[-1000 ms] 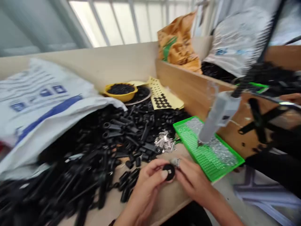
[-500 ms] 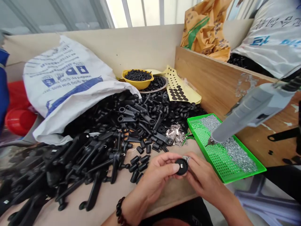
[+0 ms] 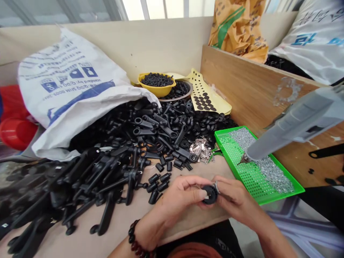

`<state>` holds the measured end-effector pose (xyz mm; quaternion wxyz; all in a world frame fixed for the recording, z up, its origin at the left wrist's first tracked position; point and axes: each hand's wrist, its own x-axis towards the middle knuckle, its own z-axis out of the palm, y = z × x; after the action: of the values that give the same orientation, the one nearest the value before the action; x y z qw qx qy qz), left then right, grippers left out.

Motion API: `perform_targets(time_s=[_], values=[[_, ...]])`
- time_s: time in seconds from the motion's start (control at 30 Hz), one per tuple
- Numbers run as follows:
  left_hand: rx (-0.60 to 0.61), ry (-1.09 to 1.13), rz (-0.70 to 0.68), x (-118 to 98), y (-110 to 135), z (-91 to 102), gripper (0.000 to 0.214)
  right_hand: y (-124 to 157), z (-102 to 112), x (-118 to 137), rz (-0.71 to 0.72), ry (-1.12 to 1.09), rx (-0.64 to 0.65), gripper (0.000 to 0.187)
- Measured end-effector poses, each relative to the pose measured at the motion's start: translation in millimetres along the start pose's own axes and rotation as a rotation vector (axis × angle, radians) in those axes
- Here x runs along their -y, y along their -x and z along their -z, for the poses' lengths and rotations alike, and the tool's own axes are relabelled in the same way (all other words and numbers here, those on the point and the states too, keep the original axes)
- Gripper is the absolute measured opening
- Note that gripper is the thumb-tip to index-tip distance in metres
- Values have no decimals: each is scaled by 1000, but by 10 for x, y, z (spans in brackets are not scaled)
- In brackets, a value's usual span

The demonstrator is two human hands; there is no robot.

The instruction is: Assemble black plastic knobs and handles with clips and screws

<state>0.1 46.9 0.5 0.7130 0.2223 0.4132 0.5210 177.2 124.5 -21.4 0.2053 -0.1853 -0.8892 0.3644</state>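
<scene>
Near the table's front edge, my left hand (image 3: 185, 195) pinches a round black plastic disc (image 3: 211, 195), its thumb pressed on the face beside a small pale metal piece. From the other side my right hand (image 3: 231, 193) grips the same disc at its rim, fingers closed, with a ring showing on one finger. The tips of the right fingers are partly hidden behind the disc. Short black cylinders (image 3: 154, 187) lie just left of my hands. Beyond them sits a small heap of shiny metal clips (image 3: 200, 148).
A green tray (image 3: 224, 143) of small silver screws stands at the right, with a grey electric screwdriver (image 3: 285, 125) over it. Black plastic arms (image 3: 107, 179) cover the left, spilling from a white sack (image 3: 77, 71). Behind stand a yellow bowl (image 3: 158, 89) and a sticker sheet (image 3: 224, 102).
The disc has turned slightly between my hands, and my left thumb now covers more of its middle. The whole view has shifted a little.
</scene>
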Motion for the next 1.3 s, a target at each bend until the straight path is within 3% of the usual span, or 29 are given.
perform_targets(time_s=[0.13, 0.23, 0.5, 0.83, 1.07, 1.3], values=[[-38, 57, -40, 0, 14, -31, 22, -25, -82, 24, 68, 193, -227, 24], [-69, 125, -24, 23, 34, -52, 26, -38, -188, 48, 86, 217, -350, 25], [-179, 135, -38, 89, 89, -70, 27, -12, -317, 84, 103, 202, -415, 22], [-247, -12, 25, 172, 97, -64, 24, 109, -415, -10, -2, 249, -260, 23], [-295, -101, 74, 249, 67, -22, 27, 216, -246, -4, -58, 266, -24, 19], [-298, -135, 73, 384, -48, 13, 24, 218, -225, -47, -126, 145, -43, 23]])
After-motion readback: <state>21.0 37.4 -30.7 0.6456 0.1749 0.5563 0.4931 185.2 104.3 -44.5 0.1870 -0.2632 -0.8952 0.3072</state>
